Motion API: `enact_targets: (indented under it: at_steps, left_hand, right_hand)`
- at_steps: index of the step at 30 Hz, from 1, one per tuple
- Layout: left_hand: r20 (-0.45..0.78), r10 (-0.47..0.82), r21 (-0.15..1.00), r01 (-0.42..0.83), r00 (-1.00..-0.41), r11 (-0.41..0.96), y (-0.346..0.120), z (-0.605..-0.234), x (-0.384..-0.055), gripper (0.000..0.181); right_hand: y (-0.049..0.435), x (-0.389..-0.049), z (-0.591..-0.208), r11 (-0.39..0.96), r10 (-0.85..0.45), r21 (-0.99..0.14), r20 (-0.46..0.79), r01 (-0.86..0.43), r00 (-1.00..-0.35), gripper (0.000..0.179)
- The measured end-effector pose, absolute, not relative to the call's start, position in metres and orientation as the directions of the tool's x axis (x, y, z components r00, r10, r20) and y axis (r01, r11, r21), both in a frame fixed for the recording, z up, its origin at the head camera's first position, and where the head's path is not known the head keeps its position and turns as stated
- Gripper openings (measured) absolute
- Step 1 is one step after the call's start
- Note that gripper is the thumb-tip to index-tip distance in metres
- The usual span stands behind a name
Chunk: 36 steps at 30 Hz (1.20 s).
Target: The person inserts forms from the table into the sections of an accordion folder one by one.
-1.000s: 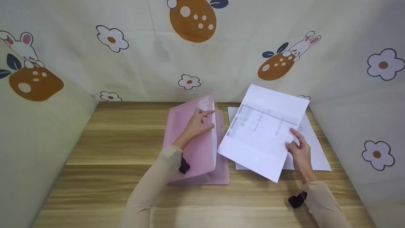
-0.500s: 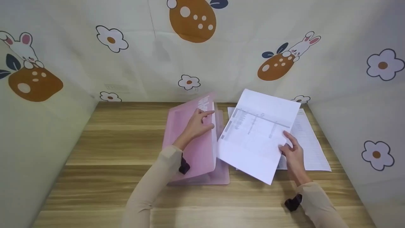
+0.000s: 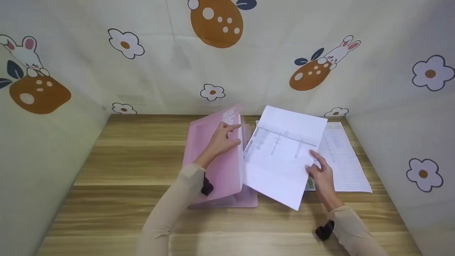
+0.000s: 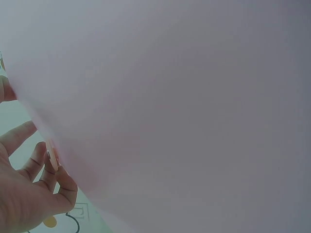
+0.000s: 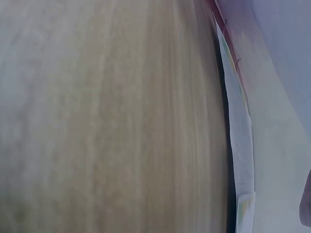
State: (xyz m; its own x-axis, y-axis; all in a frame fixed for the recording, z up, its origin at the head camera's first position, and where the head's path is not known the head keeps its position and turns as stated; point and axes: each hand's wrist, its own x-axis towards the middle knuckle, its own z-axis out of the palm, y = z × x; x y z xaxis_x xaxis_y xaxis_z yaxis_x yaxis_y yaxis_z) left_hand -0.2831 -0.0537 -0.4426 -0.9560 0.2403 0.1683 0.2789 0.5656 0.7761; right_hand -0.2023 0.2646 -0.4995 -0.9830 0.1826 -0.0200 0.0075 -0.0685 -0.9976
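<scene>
A pink document folder (image 3: 199,156) lies on the table with its top cover raised along the right side. My left hand (image 3: 221,141) holds that raised edge between thumb and fingers; in the left wrist view the fingers (image 4: 67,191) curl at the border of the pink cover (image 4: 184,121). By its right edge my right hand (image 3: 322,179) pinches a white printed sheet (image 3: 280,167), tilted above the table. The sheet's left edge reaches the folder's opening, and part of it is hidden behind the cover. Only a sliver of the right hand (image 5: 306,204) shows in the right wrist view.
More printed paper (image 3: 346,163) lies flat on the wooden table (image 3: 124,160) under and right of the held sheet; a small green patch (image 3: 310,184) shows there. A patterned curtain (image 3: 160,71) with rabbits and flowers hangs behind and at both sides.
My right hand has carried the white sheet left and slightly nearer, bringing its left edge to the folder's opening. More of the paper beneath shows. The left hand and folder have stayed put.
</scene>
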Motion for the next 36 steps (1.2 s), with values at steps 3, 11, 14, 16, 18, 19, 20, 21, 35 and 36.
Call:
enact_targets:
  at_steps: [3, 11, 14, 16, 18, 19, 20, 21, 35, 36]
  left_hand:
    - [0.165, 0.243, 0.779, 0.277, -0.956, 0.562, -0.054, -0.442, -0.283, 0.053]
    - [0.168, 0.239, 0.776, 0.278, -0.956, 0.566, -0.053, -0.443, -0.282, 0.052]
    - [0.165, 0.237, 0.777, 0.274, -0.957, 0.566, -0.053, -0.443, -0.282, 0.052]
    - [0.163, 0.235, 0.777, 0.272, -0.958, 0.568, -0.053, -0.442, -0.282, 0.052]
    - [0.164, 0.236, 0.775, 0.274, -0.958, 0.570, -0.053, -0.442, -0.282, 0.053]
    - [0.164, 0.237, 0.776, 0.274, -0.958, 0.569, -0.053, -0.442, -0.282, 0.053]
    - [0.160, 0.237, 0.777, 0.271, -0.958, 0.568, -0.053, -0.442, -0.282, 0.052]
    - [0.159, 0.237, 0.777, 0.269, -0.958, 0.569, -0.053, -0.442, -0.282, 0.053]
    - [0.157, 0.238, 0.775, 0.269, -0.958, 0.572, -0.053, -0.443, -0.283, 0.053]
    - [0.158, 0.240, 0.773, 0.271, -0.958, 0.573, -0.053, -0.443, -0.283, 0.053]
  right_hand:
    - [0.263, -0.203, -0.505, -0.063, 0.182, -0.998, -0.014, 0.003, -0.983, 0.051]
    - [0.258, -0.207, -0.518, -0.062, 0.166, -0.998, 0.014, -0.025, -0.986, 0.055]
    - [0.256, -0.207, -0.518, -0.061, 0.137, -0.998, -0.008, 0.000, -0.991, 0.055]
    - [0.254, -0.207, -0.516, -0.063, 0.122, -0.998, -0.027, 0.019, -0.992, 0.054]
    - [0.248, -0.205, -0.509, -0.028, 0.114, -0.998, -0.065, 0.062, -0.991, 0.054]
    - [0.247, -0.205, -0.507, -0.026, 0.100, -0.997, -0.077, 0.075, -0.992, 0.055]
    - [0.246, -0.206, -0.505, -0.028, 0.091, -0.995, -0.095, 0.092, -0.991, 0.054]
    - [0.244, -0.206, -0.503, -0.032, 0.080, -0.993, -0.112, 0.109, -0.990, 0.054]
    - [0.237, -0.220, -0.499, -0.088, 0.017, -0.975, -0.206, 0.204, -0.978, 0.055]
    - [0.237, -0.221, -0.500, -0.093, 0.018, -0.973, -0.213, 0.210, -0.977, 0.055]
